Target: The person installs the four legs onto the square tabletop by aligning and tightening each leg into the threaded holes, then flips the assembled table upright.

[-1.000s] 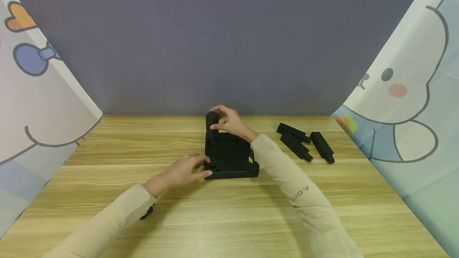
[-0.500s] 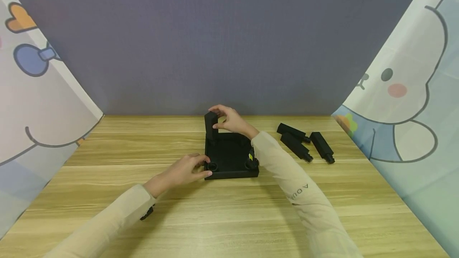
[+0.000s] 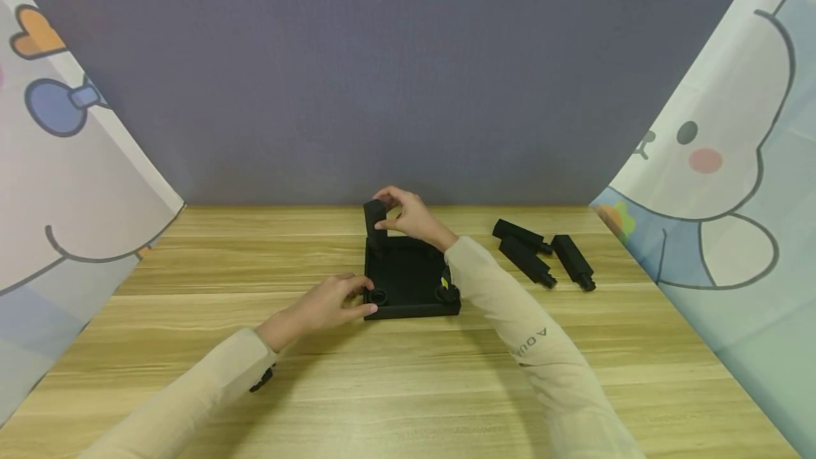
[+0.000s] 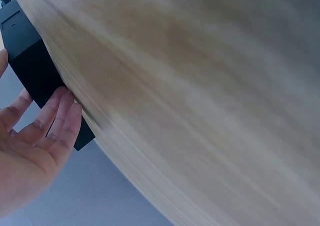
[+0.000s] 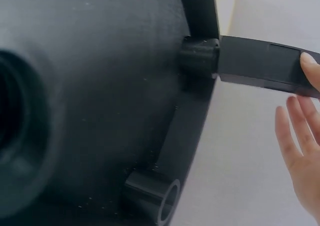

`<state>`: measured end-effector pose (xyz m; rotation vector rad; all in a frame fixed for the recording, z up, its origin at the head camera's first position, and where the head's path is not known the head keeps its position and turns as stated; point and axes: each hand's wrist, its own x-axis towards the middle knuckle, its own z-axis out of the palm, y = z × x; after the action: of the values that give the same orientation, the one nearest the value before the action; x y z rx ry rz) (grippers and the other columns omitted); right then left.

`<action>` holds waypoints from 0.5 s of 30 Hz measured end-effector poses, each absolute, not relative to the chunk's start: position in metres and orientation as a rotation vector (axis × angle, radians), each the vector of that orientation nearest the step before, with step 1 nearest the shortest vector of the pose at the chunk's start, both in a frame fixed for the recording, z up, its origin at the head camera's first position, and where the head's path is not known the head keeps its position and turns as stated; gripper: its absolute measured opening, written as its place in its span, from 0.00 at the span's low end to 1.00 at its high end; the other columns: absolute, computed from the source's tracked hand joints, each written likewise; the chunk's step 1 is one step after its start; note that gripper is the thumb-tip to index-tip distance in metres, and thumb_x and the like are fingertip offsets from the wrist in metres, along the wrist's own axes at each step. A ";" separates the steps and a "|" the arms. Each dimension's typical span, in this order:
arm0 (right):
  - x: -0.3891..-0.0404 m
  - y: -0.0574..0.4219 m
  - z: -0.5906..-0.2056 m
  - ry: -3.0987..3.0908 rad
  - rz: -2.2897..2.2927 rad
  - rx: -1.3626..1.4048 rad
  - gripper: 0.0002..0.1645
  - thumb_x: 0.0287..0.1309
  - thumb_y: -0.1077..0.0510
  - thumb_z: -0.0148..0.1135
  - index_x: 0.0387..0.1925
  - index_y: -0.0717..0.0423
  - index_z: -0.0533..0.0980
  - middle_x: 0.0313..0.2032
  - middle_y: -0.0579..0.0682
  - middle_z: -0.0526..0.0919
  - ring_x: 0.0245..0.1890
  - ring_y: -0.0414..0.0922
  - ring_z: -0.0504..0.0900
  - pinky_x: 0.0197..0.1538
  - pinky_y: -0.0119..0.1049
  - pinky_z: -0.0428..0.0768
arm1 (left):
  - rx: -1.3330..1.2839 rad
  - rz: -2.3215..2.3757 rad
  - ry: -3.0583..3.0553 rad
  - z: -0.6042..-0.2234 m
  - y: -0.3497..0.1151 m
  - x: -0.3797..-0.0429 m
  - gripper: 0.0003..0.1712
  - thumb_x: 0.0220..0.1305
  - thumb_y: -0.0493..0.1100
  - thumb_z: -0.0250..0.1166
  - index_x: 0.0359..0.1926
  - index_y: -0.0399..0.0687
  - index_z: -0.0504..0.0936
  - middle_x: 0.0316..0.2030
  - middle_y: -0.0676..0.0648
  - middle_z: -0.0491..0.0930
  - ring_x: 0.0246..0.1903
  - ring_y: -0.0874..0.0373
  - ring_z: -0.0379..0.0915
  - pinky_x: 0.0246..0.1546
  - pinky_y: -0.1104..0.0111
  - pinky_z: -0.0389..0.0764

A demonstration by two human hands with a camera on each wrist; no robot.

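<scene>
A shallow black square base [image 3: 411, 311] lies on the table with its hollow side up and round sockets in its corners. At its far left corner, a black square leg [image 3: 373, 219] stands upright. My right hand [image 3: 413, 218] pinches this leg near the top between thumb and fingers. In the right wrist view, the lower end of the leg [image 5: 260, 63] meets the socket [image 5: 199, 55]; a second socket [image 5: 150, 195] shows below it. My left hand [image 3: 325, 303] grips the near left corner of the base. Left fingers [image 4: 62, 121] lie against its outer wall in the left wrist view.
Three more black legs [image 3: 524, 261] with threaded ends lie to the right on the wooden table [image 3: 357, 388]. A small dark object [image 3: 262, 379] shows beside the left sleeve. A grey panel [image 3: 395, 76] rises behind the table, and cartoon-printed sheets [image 3: 714, 133] hang at both sides.
The leg has turned and shifted slightly in its corner, and my right thumb and fingers have moved a little on it. My left hand and the base have stayed in place.
</scene>
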<state>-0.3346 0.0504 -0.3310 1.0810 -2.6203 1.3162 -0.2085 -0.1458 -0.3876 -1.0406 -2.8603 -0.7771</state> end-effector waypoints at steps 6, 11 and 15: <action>-0.333 0.049 -0.337 -2.557 1.376 1.035 0.27 0.46 0.59 0.70 0.49 0.54 0.70 0.41 0.53 0.78 0.41 0.46 0.77 0.33 0.32 0.77 | -1.037 -0.764 -2.855 -0.387 -0.145 -0.209 0.23 0.60 0.56 0.59 0.49 0.45 0.76 0.42 0.45 0.79 0.34 0.58 0.76 0.33 0.71 0.77; -0.333 0.050 -0.338 -2.552 1.366 1.056 0.28 0.46 0.59 0.70 0.50 0.55 0.69 0.42 0.53 0.77 0.42 0.48 0.77 0.34 0.32 0.78 | -1.032 -0.756 -2.858 -0.387 -0.145 -0.209 0.23 0.60 0.56 0.59 0.49 0.45 0.76 0.42 0.44 0.79 0.35 0.58 0.77 0.34 0.70 0.78; -0.334 0.052 -0.335 -2.576 1.330 1.100 0.29 0.48 0.60 0.69 0.52 0.55 0.70 0.44 0.54 0.76 0.45 0.48 0.77 0.37 0.34 0.79 | -1.028 -0.762 -2.863 -0.387 -0.145 -0.209 0.23 0.60 0.56 0.59 0.49 0.45 0.76 0.43 0.44 0.79 0.35 0.57 0.77 0.34 0.70 0.78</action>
<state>-0.3339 0.0522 -0.3348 1.1000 -2.5759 1.3297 -0.2088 -0.1448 -0.3874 -1.0281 -2.8628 -0.7621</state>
